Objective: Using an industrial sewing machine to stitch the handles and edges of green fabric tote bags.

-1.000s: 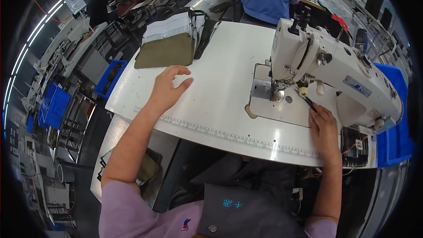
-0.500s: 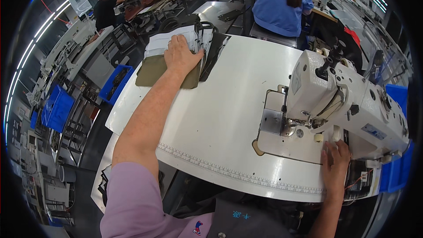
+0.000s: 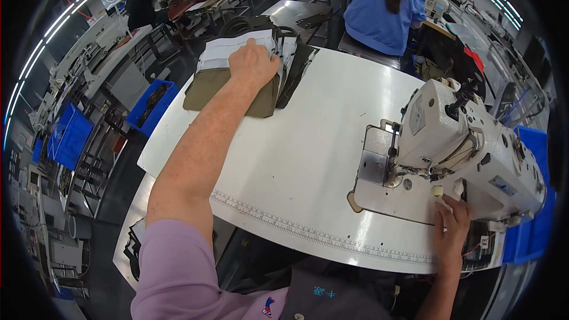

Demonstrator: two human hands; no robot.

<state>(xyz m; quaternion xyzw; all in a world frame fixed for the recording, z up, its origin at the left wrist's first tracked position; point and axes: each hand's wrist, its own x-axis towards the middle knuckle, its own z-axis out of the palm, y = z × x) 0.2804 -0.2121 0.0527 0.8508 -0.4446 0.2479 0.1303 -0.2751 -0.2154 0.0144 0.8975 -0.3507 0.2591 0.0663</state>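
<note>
A stack of olive fabric panels with white upper bands lies at the far left of the white sewing table. My left hand rests on the top piece, fingers bent into the white band and thumb at its right side; the fingertips are partly hidden. Dark straps or loops show behind the stack. On the right stands a white sewing machine. My right hand is by its base, fingers loosely curved and apart, close to a small cream knob; no held thing shows there.
A ruler strip runs along the table's near edge. Blue bins stand to the left, and another blue bin is behind the machine. A person in a blue top sits ahead, beyond a metal-topped table.
My left hand's fingers have curled in on the top fabric piece from a flatter spread. My right fingers have bent closer to the cream knob. The view has shifted slightly.
</note>
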